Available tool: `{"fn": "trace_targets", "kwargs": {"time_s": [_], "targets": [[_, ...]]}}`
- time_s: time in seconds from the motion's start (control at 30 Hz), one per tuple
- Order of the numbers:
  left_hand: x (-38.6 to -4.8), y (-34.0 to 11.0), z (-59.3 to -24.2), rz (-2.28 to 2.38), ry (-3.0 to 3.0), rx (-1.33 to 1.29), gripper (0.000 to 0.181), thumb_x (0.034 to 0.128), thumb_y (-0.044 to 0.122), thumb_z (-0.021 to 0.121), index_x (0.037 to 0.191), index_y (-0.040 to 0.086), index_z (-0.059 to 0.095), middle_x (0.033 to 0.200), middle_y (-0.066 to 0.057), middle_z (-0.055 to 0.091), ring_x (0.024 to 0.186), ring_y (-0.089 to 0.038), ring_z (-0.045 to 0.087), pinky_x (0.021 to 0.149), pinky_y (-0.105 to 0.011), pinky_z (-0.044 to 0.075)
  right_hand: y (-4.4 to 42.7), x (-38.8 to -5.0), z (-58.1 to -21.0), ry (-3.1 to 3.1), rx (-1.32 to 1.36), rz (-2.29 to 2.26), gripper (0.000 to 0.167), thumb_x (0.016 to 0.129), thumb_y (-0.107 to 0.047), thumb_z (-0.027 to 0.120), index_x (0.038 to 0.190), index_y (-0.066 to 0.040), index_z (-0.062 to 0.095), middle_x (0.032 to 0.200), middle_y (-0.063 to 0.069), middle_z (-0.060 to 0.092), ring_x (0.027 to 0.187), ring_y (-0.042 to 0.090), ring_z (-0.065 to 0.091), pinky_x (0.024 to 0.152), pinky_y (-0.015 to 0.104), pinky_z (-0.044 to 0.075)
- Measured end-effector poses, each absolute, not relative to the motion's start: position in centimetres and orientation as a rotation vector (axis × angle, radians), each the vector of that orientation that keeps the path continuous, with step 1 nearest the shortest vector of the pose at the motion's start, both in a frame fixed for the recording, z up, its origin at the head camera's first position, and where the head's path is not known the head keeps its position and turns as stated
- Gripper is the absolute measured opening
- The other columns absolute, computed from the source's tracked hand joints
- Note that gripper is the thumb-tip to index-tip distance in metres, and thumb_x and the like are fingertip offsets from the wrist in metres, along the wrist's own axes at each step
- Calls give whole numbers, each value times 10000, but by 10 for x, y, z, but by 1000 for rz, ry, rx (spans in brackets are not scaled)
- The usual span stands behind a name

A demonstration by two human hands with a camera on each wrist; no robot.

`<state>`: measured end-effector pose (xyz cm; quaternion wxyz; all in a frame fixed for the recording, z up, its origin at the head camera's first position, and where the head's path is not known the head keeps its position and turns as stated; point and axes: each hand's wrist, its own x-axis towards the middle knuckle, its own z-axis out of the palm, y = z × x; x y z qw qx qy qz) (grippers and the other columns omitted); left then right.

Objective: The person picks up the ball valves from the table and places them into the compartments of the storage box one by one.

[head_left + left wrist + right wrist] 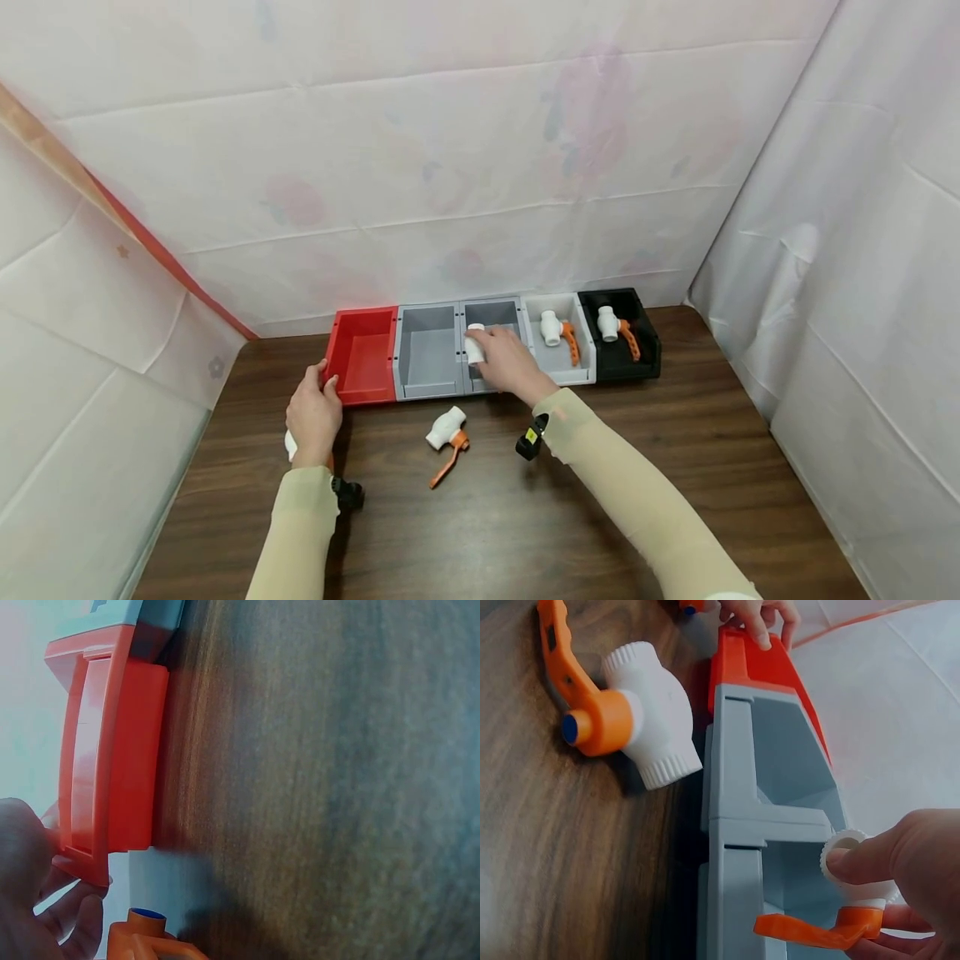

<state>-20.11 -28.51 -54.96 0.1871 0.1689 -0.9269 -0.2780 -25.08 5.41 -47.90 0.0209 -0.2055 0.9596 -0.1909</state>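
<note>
My right hand (512, 363) holds a white valve (475, 345) over the second grey bin (489, 315); the right wrist view shows the thumb on the valve's white end (845, 859) and its orange handle (810, 931) pointing away from the hand. My left hand (313, 417) grips the left side of the red bin (363, 357), its fingers at the bin's corner in the left wrist view. Another valve (447, 428) with an orange handle lies on the table before the bins. Partly hidden behind my left hand is one more white piece (290, 446), with orange beside it.
The first grey bin (428, 353) stands empty beside the red one. A white bin (558, 369) and a black bin (647, 367) at the right end each contain a valve. White patterned cloth (480, 167) hangs behind and on both sides of the brown table (600, 517).
</note>
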Motion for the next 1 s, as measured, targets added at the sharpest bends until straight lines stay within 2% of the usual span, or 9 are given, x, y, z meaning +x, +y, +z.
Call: {"fn": "trace_targets", "kwargs": {"time_s": [0.27, 0.53, 0.63, 0.77, 1.0], "targets": [[-201, -285, -547, -786, -2629, 474, 401, 1014, 240, 571, 1400, 138, 540, 1343, -174, 605, 1103, -450, 595, 909, -628, 454, 54, -260, -482, 2959, -629, -565, 574, 933, -247, 721, 1465, -237, 508, 1272, 132, 575, 1186, 329, 527, 913, 460, 492], [-201, -282, -548, -798, -2637, 467, 419, 1016, 239, 569, 1419, 134, 525, 1347, -178, 600, 1103, -450, 591, 913, -631, 451, 58, -263, -488, 2949, -609, -516, 587, 926, -196, 726, 1467, -240, 501, 1343, 126, 561, 1272, 320, 496, 1067, 474, 396], [-201, -281, -548, -799, -2634, 468, 415, 1017, 242, 568, 1416, 136, 528, 1351, -173, 599, 1103, -445, 593, 917, -628, 451, 61, -265, -488, 2953, -606, -522, 589, 917, -183, 734, 1460, -231, 510, 1314, 132, 572, 1229, 318, 519, 1045, 465, 412], [-200, -280, -549, -798, -2628, 470, 405, 1016, 246, 570, 1406, 143, 538, 1351, -169, 600, 1103, -450, 595, 909, -632, 453, 63, -269, -488, 2975, -583, -504, 595, 902, -188, 753, 1448, -237, 522, 1254, 126, 583, 1149, 307, 538, 939, 439, 469], [-199, -281, -550, -789, -2621, 481, 398, 1017, 241, 570, 1403, 147, 543, 1346, -166, 605, 1092, -458, 597, 890, -635, 456, 63, -278, -490, 2952, -564, -460, 580, 913, -211, 743, 1449, -240, 521, 1259, 136, 569, 1148, 312, 520, 921, 438, 478]]}}
